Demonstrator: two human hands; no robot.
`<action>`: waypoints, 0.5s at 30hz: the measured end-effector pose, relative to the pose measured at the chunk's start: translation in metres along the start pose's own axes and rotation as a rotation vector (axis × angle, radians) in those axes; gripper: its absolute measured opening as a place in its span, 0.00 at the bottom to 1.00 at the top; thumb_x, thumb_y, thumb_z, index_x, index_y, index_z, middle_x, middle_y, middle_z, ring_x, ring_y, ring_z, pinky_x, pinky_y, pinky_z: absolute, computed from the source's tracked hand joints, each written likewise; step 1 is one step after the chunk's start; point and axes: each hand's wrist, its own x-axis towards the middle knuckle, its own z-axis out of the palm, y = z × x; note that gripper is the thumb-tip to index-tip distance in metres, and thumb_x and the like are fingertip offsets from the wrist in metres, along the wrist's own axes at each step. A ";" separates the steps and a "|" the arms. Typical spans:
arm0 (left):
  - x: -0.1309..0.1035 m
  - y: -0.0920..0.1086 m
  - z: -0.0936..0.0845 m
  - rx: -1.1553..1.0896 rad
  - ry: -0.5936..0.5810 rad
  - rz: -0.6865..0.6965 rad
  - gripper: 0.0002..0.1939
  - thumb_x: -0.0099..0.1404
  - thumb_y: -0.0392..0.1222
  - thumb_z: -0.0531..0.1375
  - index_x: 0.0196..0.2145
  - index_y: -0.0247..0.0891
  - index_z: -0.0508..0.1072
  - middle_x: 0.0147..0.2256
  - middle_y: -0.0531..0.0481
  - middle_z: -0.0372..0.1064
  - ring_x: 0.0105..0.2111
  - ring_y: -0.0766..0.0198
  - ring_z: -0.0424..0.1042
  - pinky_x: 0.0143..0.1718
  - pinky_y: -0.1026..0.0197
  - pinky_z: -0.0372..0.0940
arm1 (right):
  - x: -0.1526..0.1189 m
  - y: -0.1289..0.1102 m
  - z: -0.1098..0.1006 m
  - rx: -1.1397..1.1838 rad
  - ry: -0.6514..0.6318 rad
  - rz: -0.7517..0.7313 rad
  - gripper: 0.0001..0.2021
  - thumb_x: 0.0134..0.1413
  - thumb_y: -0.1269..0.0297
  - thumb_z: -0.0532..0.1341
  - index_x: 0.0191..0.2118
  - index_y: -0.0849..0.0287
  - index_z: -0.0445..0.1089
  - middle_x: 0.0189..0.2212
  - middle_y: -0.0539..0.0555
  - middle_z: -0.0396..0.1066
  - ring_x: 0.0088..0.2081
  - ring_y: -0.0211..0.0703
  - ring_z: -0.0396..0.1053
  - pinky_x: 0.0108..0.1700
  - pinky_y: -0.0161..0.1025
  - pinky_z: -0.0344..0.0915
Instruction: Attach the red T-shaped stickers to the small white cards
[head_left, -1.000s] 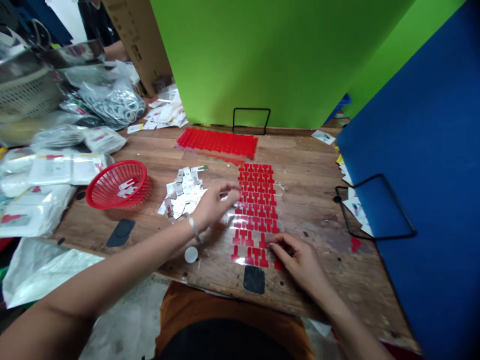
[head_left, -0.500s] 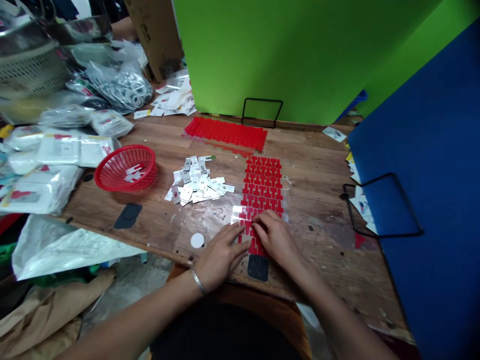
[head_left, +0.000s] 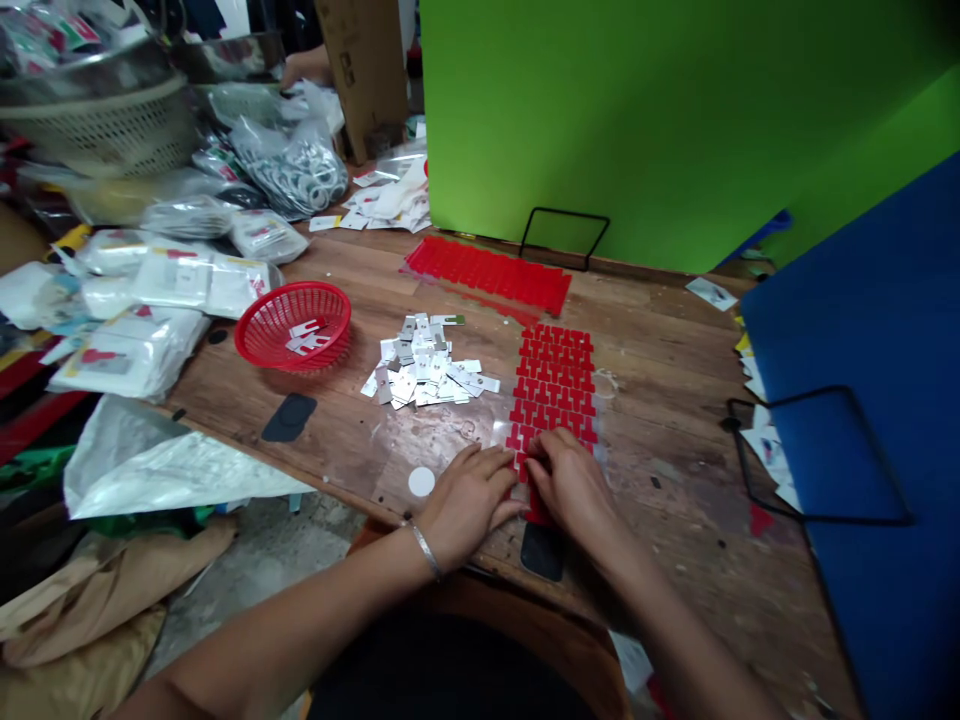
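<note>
A sheet of red T-shaped cut-outs (head_left: 555, 380), like stickers on clear backing, lies on the wooden table in front of me. My left hand (head_left: 471, 500) rests flat at its lower left edge, fingers stretched out towards the red pieces. On the lower rows, my right hand (head_left: 574, 485) is bent into a pinch. Whatever lies between its fingertips is hidden. To the left is a loose pile of small white-and-grey notched tags (head_left: 427, 365). A red plastic basket (head_left: 255, 345) beyond it holds a few white tags.
More red sheets (head_left: 491, 275) lie at the back before a green panel (head_left: 600, 120). A blue panel (head_left: 885, 330) with a black wire stand (head_left: 825, 515) borders the right. Bagged goods (head_left: 180, 280) crowd the left. Another person's hand (head_left: 307, 68) shows at the back.
The view has swung left, so the table and its contents sit further right in the picture. Both hands remain at the lower part of the red sheet, with only slight finger movement.
</note>
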 end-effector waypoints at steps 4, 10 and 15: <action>0.003 0.001 0.004 0.031 0.019 -0.084 0.21 0.63 0.39 0.58 0.53 0.33 0.62 0.50 0.41 0.67 0.51 0.57 0.66 0.59 0.50 0.56 | -0.012 -0.004 0.009 -0.028 0.090 -0.068 0.12 0.59 0.68 0.50 0.34 0.61 0.71 0.34 0.59 0.66 0.35 0.46 0.64 0.38 0.40 0.62; 0.001 -0.001 0.015 0.196 0.002 -0.041 0.23 0.65 0.42 0.56 0.56 0.32 0.61 0.57 0.36 0.60 0.57 0.53 0.60 0.60 0.47 0.53 | -0.009 -0.005 0.011 -0.026 0.085 -0.059 0.09 0.54 0.72 0.52 0.28 0.60 0.67 0.30 0.58 0.66 0.34 0.47 0.63 0.39 0.42 0.61; 0.000 -0.007 0.013 0.230 -0.016 0.004 0.23 0.66 0.45 0.53 0.56 0.32 0.62 0.57 0.40 0.62 0.58 0.55 0.59 0.62 0.46 0.49 | -0.004 0.001 0.009 0.094 0.110 -0.018 0.05 0.49 0.69 0.53 0.25 0.58 0.63 0.27 0.55 0.65 0.32 0.46 0.63 0.36 0.42 0.61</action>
